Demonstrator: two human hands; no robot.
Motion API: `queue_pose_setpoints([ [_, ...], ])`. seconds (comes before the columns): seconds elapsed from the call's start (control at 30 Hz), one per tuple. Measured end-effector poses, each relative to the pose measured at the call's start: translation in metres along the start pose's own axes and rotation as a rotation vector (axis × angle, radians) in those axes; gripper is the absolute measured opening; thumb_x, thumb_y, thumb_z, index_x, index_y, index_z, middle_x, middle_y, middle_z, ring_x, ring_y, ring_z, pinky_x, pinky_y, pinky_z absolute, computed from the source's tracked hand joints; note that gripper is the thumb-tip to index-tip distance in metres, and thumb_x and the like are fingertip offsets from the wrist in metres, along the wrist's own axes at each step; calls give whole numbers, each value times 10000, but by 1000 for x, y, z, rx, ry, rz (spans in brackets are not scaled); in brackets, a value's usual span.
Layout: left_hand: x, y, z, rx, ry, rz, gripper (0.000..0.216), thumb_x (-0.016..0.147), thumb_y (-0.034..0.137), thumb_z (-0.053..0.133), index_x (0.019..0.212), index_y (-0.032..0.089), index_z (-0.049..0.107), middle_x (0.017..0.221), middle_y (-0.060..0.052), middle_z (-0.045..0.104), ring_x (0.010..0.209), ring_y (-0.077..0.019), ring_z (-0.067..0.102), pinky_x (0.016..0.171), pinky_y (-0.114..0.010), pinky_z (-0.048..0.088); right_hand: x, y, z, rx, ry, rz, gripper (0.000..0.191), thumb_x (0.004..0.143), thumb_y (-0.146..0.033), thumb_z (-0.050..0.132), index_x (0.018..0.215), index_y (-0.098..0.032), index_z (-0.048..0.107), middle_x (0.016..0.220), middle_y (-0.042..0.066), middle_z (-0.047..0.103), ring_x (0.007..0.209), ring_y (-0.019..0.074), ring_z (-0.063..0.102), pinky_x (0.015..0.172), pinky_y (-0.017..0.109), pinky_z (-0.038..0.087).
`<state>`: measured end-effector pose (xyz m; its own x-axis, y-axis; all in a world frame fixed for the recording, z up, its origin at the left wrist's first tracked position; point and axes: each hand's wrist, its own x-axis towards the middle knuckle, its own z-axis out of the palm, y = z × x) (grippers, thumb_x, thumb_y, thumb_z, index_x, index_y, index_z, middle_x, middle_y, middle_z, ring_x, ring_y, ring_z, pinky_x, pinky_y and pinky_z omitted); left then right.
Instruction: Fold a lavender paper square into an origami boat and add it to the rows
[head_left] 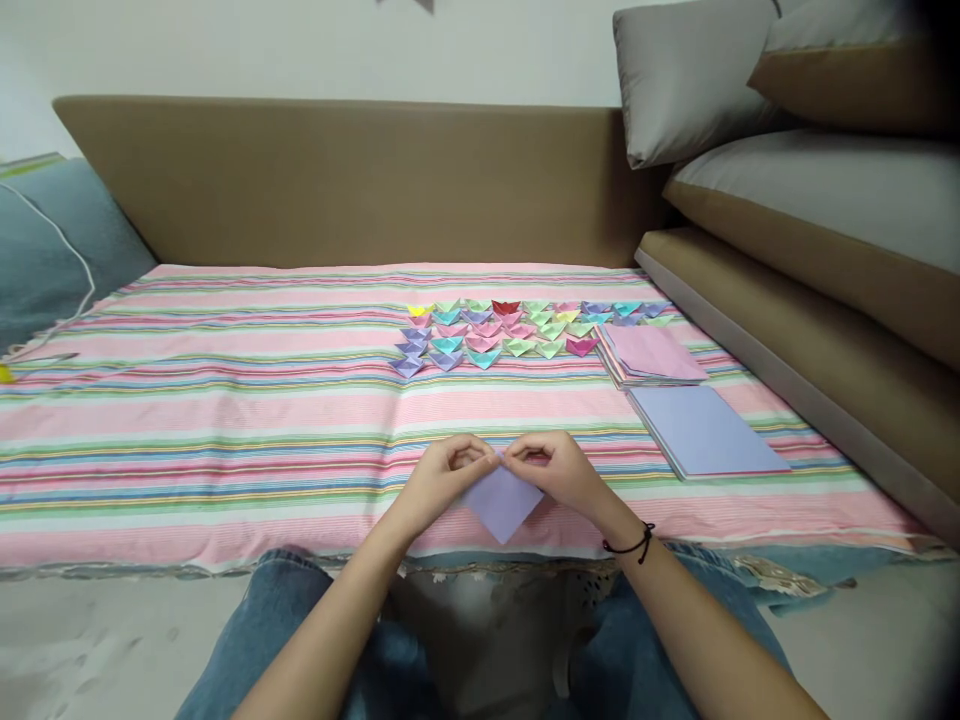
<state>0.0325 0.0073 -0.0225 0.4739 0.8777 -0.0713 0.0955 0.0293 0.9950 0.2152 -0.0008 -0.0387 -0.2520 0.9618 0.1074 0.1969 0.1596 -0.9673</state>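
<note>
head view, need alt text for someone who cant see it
Left hand and right hand pinch a purple paper near its top corner, over a striped cloth. Beyond lie rows of colourful folded papers, with a pink-topped stack and blue-topped stack rightward.

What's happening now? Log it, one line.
left hand: pinching lilac paper | right hand: same | folded shapes: beyond, rows | paper stacks: right

Grey cushion (pixel 694 85), brown backrest (pixel 375 180); white cord (pixel 61 236)

A: What encircles the right wrist (pixel 621 520)?
B: A thin black cord bracelet (pixel 643 544), visibly knotted.
A: And the legs?
B: Blue denim jeans (pixel 251 640); both forearms (pixel 330 615) bare of sleeves.
</note>
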Motion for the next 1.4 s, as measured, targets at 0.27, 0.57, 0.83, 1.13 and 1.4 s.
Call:
queue_pose_setpoints([
  [0.27, 1, -7, 5, 324, 153, 130, 193, 821, 322, 498, 718, 172, 561, 621, 15, 506, 594, -119, 457, 527, -215, 329, 0, -1, 5, -63, -49, -31, 183, 744, -303, 615, 667, -157, 692, 662, 36, 682, 636, 166, 615, 592, 260, 479],
  [0.57, 4, -5, -7, 149, 430, 129, 161, 775, 318, 554, 700, 176, 533, 618, 37, 480, 561, -99, 440, 518, -204, 321, 3, -4, -9, 98, -30, 53, 231, 742, -370, 651, 642, -162, 670, 612, 30, 673, 608, 161, 626, 612, 275, 498],
  [0.83, 10, -17, -10, 46, 620, 94, 224, 801, 401, 531, 758, 182, 524, 644, 45, 464, 485, -72, 385, 441, -189, 320, 3, -1, 8, 419, 3, 190, 323, 700, -444, 696, 875, -172, 695, 780, 42, 714, 763, 193, 668, 769, 343, 529],
  [1.13, 6, -18, 4, 126, 571, 131, 203, 797, 374, 572, 814, 175, 606, 713, 1, 604, 566, -109, 530, 514, -207, 417, 3, 1, 19, 544, 131, 201, 273, 638, -396, 757, 778, -167, 706, 695, 0, 672, 672, 161, 618, 629, 277, 512],
  [1.4, 1, -10, 19, 164, 178, 76, 397, 814, 430, 562, 1093, 154, 623, 1046, -71, 683, 934, -231, 620, 799, -313, 469, 3, 3, 21, 589, 185, 159, 384, 655, -371, 755, 999, -213, 695, 968, 51, 689, 794, 187, 646, 676, 314, 542],
])
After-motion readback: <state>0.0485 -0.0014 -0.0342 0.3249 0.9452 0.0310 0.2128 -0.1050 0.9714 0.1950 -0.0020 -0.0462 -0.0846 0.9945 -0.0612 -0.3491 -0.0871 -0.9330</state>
